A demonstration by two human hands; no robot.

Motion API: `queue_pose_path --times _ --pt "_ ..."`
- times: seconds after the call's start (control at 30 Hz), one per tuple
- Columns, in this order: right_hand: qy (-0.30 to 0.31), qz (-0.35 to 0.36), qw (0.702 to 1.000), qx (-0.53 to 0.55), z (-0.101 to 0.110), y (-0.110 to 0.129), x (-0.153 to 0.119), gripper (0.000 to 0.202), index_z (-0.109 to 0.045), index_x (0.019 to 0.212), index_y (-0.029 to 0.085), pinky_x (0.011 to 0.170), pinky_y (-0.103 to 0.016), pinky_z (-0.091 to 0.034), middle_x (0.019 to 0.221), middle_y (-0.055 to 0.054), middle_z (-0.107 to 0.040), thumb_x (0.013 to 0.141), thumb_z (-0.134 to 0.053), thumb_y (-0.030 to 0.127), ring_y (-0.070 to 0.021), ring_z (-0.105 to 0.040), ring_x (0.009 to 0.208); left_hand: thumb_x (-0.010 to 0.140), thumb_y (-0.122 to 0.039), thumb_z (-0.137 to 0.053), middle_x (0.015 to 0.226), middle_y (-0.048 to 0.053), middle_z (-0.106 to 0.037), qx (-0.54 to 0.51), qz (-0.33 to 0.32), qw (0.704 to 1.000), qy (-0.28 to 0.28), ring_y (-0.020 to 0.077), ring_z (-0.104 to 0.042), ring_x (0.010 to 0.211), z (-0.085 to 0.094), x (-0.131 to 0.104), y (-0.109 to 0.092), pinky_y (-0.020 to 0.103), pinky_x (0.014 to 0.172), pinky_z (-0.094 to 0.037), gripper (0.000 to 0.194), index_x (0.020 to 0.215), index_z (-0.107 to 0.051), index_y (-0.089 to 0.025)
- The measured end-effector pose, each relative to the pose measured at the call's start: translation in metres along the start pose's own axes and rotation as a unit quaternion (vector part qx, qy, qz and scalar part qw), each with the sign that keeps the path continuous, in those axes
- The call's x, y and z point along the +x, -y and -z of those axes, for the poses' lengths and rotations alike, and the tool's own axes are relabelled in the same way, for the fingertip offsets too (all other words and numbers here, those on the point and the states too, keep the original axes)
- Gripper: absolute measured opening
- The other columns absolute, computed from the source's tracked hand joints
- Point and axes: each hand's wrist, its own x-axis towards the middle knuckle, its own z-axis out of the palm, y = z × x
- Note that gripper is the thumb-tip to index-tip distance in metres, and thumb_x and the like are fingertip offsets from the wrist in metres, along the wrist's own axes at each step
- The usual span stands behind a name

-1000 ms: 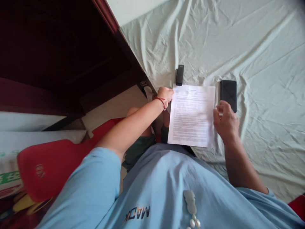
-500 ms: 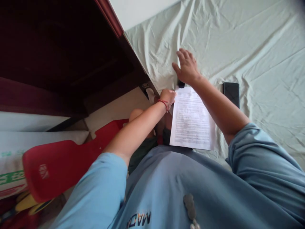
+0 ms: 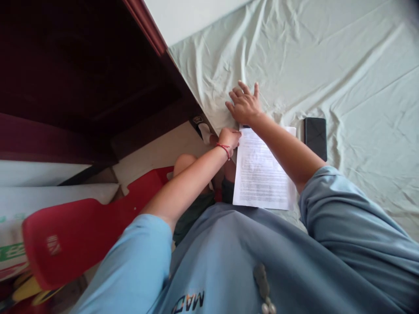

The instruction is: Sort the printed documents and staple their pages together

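Note:
Printed sheets of paper (image 3: 258, 174) lie on the pale cloth at the edge nearest my body, slightly fanned at the right side. My left hand (image 3: 230, 138), with a red cord at the wrist, pinches the upper left corner of the sheets. Just above their top edge is my right hand (image 3: 245, 104), palm down with its fingers spread over the cloth and nothing held in them. Under this hand's heel a small bit of a black thing (image 3: 246, 126) shows at the top of the paper; most of it is hidden.
A black phone-like rectangle (image 3: 315, 138) lies on the wrinkled cloth (image 3: 369, 78), right of my right forearm. A dark wooden piece of furniture (image 3: 81, 78) stands at the left. Below it are a red plastic chair (image 3: 75, 235) and a white bag (image 3: 13, 235).
My right hand has come down and a little left, spreading its fingers and covering most of the black thing. My left hand still pinches the paper corner. The view has shifted slightly.

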Motion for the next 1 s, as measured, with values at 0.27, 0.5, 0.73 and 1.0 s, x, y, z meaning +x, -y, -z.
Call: queue_pose_path --times 0.27,0.5,0.73,1.0 --pt "-0.018 -0.062 0.998 -0.015 0.031 0.008 0.005 0.058 -0.057 0.145 0.019 0.126 -0.075 -0.022 0.160 -0.017 -0.055 0.114 -0.026 0.059 -0.0406 -0.032 0.159 0.091 -0.005 -0.069 0.047 -0.004 -0.039 0.052 -0.044 0.998 -0.013 0.0089 -0.036 0.045 0.000 -0.006 0.011 0.024 0.048 -0.019 0.036 0.057 -0.059 -0.015" --pt "-0.160 -0.099 0.982 0.025 0.078 -0.001 -0.084 0.043 -0.070 0.112 0.025 0.113 -0.057 -0.047 0.115 -0.014 -0.073 0.113 -0.031 0.045 -0.0338 -0.064 0.118 0.088 -0.012 -0.069 0.052 -0.006 -0.047 -0.017 -0.082 0.996 0.029 0.0085 -0.037 0.048 0.015 -0.040 0.040 0.023 0.050 -0.026 0.022 0.066 -0.065 -0.015" --pt "0.040 0.007 0.996 0.084 0.091 0.003 -0.163 0.038 -0.073 0.085 0.026 0.105 -0.055 -0.051 0.092 -0.008 -0.076 0.104 -0.049 0.047 -0.0310 -0.068 0.110 0.084 -0.027 -0.079 0.064 -0.003 -0.060 -0.050 -0.112 0.990 0.068 0.0096 -0.049 0.056 0.029 -0.052 0.057 0.022 0.057 -0.036 0.014 0.078 -0.073 -0.015" --pt "0.016 0.019 0.981 0.194 0.102 0.009 -0.149 0.034 -0.078 0.087 0.024 0.100 -0.049 -0.058 0.112 -0.011 -0.077 0.100 -0.056 0.048 -0.0286 -0.070 0.111 0.073 -0.055 -0.092 0.100 0.008 -0.081 -0.077 -0.137 0.969 0.191 0.0245 -0.073 0.097 0.049 -0.083 0.076 0.033 0.090 -0.055 0.049 0.103 -0.082 -0.016"
